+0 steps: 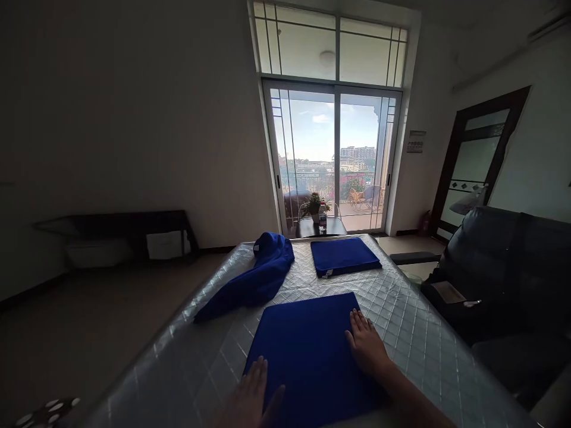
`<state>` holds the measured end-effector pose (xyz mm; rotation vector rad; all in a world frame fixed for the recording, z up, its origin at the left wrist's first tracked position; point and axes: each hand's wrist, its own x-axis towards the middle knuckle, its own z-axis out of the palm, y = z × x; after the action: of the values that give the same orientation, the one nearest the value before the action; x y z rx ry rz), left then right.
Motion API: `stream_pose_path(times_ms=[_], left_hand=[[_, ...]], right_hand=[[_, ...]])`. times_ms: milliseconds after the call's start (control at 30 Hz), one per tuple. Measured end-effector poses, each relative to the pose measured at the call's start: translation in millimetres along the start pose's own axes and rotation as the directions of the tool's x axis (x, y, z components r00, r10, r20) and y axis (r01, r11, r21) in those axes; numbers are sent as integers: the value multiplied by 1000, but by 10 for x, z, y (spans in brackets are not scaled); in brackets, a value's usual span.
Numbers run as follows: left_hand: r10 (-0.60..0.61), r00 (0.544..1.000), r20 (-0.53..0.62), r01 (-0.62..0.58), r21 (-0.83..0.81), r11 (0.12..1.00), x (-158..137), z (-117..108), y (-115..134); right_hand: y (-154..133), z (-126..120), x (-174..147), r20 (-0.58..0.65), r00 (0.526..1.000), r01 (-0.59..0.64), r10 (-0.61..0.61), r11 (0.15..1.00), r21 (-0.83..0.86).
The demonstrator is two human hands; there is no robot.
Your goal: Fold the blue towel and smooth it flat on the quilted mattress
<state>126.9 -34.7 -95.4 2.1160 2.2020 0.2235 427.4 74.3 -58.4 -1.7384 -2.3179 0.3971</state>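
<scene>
A folded blue cloth [307,351] lies flat in front of me on a silver quilted surface [410,333]. My left hand [252,392] rests at its left edge, fingers stretched out and thumb apart. On the right edge, near the far corner, my right hand [366,339] lies flat with its fingers extended. Beyond it is a second folded blue cloth [345,255], a neat rectangle with a small white tag at its near edge. A crumpled blue garment [263,270] sprawls at the far left of the surface.
Past the far edge, a small dark table [303,227] bears a potted plant [314,203] and a water bottle [322,218]. A dark leather sofa [513,267] stands on the right. Along the left wall is a low dark bench [134,226]. Sliding glass doors [334,160] are behind.
</scene>
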Motion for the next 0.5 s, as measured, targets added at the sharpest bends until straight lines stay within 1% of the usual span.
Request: stream_pose_path(times_ms=[67, 133, 167, 233, 300, 333, 400, 433, 500], left_hand=[[31, 998, 53, -29, -45, 999, 103, -148, 310], [157, 984, 84, -147, -108, 983, 216, -287, 730], [243, 966, 92, -229, -141, 963, 278, -333, 953], [406, 912, 55, -389, -199, 900, 416, -358, 1360], [511, 859, -5, -499, -231, 836, 567, -306, 1652], [530, 848, -23, -519, -239, 821, 641, -265, 1740], [509, 861, -21, -497, -247, 832, 774, -178, 1792], [483, 876, -14, -471, -244, 848, 827, -141, 1759], [420, 908, -7, -410, -224, 884, 900, -96, 1591]], right_hand=[[21, 22, -6, -18, 1000, 17, -17, 1000, -2], [24, 23, -11, -32, 999, 19, -19, 1000, -11], [26, 23, -11, -35, 999, 21, -21, 1000, -20], [39, 35, -9, -32, 999, 35, -37, 998, -49], [63, 56, -8, -24, 998, 55, -57, 996, -76], [75, 66, -7, -20, 998, 63, -65, 994, -86], [90, 76, -4, -19, 998, 63, -64, 994, -88], [91, 74, -2, -19, 998, 59, -60, 995, -80], [79, 60, 4, -18, 999, 36, -37, 998, -51]])
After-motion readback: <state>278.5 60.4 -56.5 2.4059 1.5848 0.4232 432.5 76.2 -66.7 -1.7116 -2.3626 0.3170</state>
